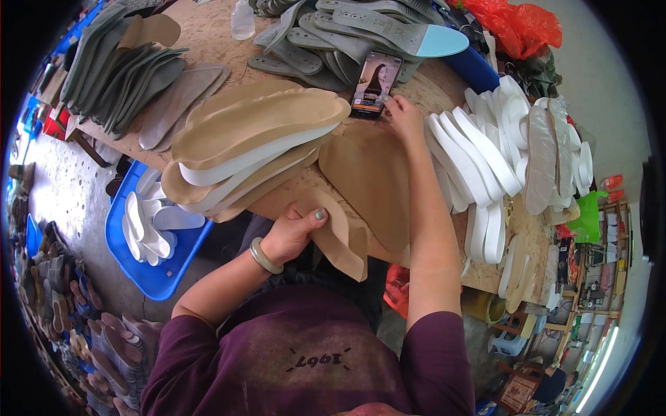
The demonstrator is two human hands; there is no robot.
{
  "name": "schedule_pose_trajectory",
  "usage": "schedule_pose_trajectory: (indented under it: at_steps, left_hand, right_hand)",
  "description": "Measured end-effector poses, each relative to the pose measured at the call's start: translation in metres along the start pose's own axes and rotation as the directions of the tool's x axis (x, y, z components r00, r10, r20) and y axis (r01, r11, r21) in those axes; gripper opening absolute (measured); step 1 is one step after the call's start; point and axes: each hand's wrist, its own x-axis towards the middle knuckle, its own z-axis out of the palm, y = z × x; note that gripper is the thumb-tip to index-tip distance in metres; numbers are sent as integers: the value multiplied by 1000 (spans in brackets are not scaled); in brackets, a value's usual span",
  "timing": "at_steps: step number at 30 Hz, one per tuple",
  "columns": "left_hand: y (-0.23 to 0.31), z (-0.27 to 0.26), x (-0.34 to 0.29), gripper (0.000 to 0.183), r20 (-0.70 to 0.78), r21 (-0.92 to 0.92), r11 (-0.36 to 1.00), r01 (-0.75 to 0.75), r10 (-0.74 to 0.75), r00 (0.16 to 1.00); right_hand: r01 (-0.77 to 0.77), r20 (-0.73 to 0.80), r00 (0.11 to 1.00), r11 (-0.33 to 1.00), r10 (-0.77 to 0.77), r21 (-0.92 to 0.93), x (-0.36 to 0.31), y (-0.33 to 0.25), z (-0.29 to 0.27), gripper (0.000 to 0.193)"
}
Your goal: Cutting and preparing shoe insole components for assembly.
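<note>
My left hand (pixel 291 232), with a bangle on its wrist, is closed on a curved tan sheet (pixel 336 236), thumb on top; its material, perhaps leather, I cannot tell. My right hand (pixel 406 118) reaches out to a phone (pixel 376 84) that leans against grey insoles (pixel 340 41). Its fingertips are at the phone's lower right edge, and the hand seems to hold nothing. Between my hands flat tan sheets (pixel 368 180) lie on the table. Left of them a stack of shoe platforms (pixel 257 128) alternates tan-covered and white layers.
White platform soles (pixel 472 152) crowd the table's right side. Grey insoles (pixel 111 76) are piled at the far left, near a clear bottle (pixel 243 21). Below the table's left edge sits a blue tray (pixel 156 281) of white pieces. Red plastic bags (pixel 517 28) lie far right.
</note>
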Motion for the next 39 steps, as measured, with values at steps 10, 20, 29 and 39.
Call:
schedule_pose_trajectory:
  at_steps: [10,20,29,39]
  left_hand:
    - [38,50,15,34,520,-205,973,-110,203,830]
    - [42,53,22,36,669,-246,961,-130,265,694]
    - [42,57,11,42,640,-117,976,-182,214,738]
    - [79,49,19,29,905,-207,919,-335,310,292]
  right_hand:
    - [-204,551,651,580,-521,789,-210,-69,-9,60]
    - [-649,555,665,-20,-499,760,-332,-27,0,106]
    - [-392,395,915,59,-76,918,-355,-29,-8,29]
    - [-277,277,961,53,8,959,-331,-5,-28,27]
